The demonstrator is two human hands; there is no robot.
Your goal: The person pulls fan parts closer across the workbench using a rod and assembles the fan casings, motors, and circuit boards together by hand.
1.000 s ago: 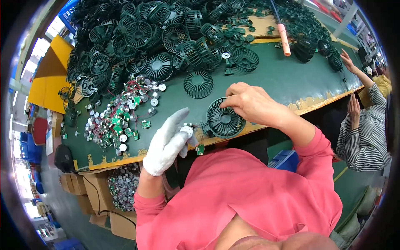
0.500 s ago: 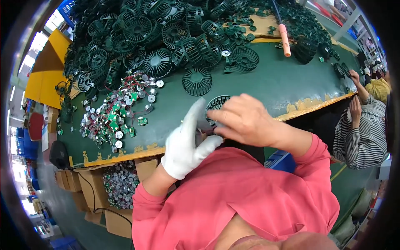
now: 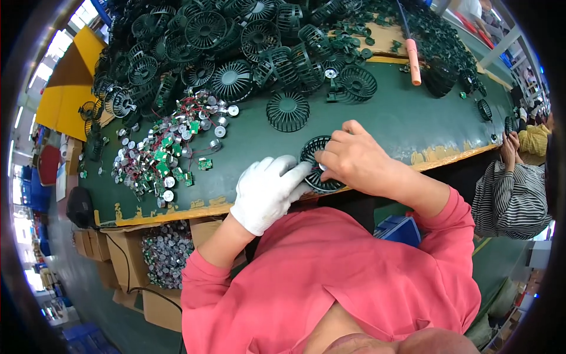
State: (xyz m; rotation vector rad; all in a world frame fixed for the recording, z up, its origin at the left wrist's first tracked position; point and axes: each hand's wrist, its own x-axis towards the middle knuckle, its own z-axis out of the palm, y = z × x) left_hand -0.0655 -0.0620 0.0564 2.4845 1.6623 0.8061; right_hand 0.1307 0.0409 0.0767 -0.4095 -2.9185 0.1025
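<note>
At the front edge of the green workbench lies a round dark-green fan cage (image 3: 312, 146), its open side up. My left hand (image 3: 266, 192), in a white glove, closes its fingers on the left rim of this cage. My bare right hand (image 3: 356, 162) reaches into the cage, fingertips pinched at a small silver motor (image 3: 322, 167), mostly covered by the fingers. Behind the hands another fan cage (image 3: 288, 112) rests on the bench with its ribbed face up. To the left spreads a heap of small silver motors with red wires and green circuit boards (image 3: 162, 159).
A tall pile of green fan cages (image 3: 236, 79) fills the back of the bench. A pink-handled tool (image 3: 414, 65) lies at the back right. Below the bench stand cardboard boxes (image 3: 127, 259) and a blue bin (image 3: 400, 230). A co-worker in striped sleeves (image 3: 510, 200) sits at right.
My left hand has turned from upright to palm-down and closed at the cage rim. My right hand's fingertips have moved slightly right and into the cage, which now shows more fully.
</note>
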